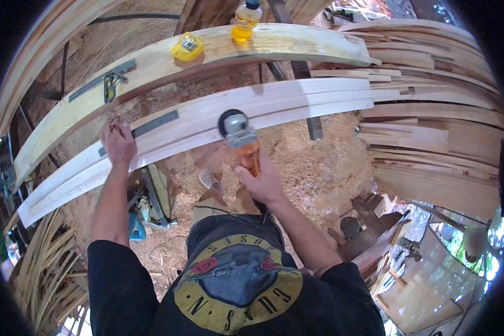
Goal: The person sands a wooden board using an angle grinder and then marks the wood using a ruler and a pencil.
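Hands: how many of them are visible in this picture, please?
2. The left hand is at the metal strip on the nearer curved board; the right hand grips the power tool. Others could be hidden at the dark edges.

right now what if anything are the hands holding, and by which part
The right hand grips the power tool by its orange body. Whether the left hand holds anything cannot be told.

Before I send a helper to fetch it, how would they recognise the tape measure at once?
Look for the thick curved beam just beyond the pale board by the power tool. On top, just left of the upright bottle, sits the tape measure. Its squat yellow case sets it apart from the tall, see-through bottle.
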The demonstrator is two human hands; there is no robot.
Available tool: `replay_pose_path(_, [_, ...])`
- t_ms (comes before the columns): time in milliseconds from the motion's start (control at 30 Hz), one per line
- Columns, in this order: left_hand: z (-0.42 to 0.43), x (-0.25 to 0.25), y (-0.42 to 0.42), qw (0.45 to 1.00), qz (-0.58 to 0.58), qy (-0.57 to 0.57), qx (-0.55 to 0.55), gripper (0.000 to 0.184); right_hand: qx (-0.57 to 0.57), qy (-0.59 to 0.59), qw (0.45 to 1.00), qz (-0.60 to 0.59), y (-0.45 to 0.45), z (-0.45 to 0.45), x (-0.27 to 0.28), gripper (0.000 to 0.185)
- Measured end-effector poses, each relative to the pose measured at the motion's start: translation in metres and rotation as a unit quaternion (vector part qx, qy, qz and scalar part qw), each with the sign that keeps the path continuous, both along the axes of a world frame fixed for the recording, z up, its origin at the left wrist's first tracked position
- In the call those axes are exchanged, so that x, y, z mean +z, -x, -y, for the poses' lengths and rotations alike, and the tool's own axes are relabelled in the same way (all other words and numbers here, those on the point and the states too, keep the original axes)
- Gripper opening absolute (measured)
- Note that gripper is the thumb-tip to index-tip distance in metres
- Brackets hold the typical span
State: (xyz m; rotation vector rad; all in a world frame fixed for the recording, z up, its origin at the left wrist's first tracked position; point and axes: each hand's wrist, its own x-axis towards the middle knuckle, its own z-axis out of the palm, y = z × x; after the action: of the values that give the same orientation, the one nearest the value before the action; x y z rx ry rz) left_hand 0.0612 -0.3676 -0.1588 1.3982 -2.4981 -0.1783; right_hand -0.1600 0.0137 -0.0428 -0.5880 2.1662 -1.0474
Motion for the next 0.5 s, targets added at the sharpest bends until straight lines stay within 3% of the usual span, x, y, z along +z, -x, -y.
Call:
replay_pose_path(133, [0.001,0.000,0.000,1.000,0.025,-0.004,0.000,0.048,-0.053,-0.029,0.998,-0.035,0.049,-0.044,-0.009,0.063])
replay_pose_path(267, [0.007,-0.009,-0.008,0.997,0.066,0.027,-0.020,0.049,-0.093,0.032,0.994,-0.048,0.083,-0.068,-0.022,0.061])
replay_pose_path(300, [0.004,-0.005,-0.004,0.999,0.033,0.019,-0.015,0.048,-0.106,-0.025,0.992,-0.059,0.091,-0.071,-0.014,0.059])
replay_pose_path(400, [0.003,-0.001,-0.001,1.000,0.021,-0.002,0.001,0.048,-0.149,-0.021,0.987,-0.062,0.120,-0.088,-0.008,0.063])
replay_pose_path(500, [0.019,-0.024,-0.018,0.990,0.109,0.075,-0.058,0.049,-0.184,0.009,0.981,-0.052,0.159,-0.114,-0.028,0.061])
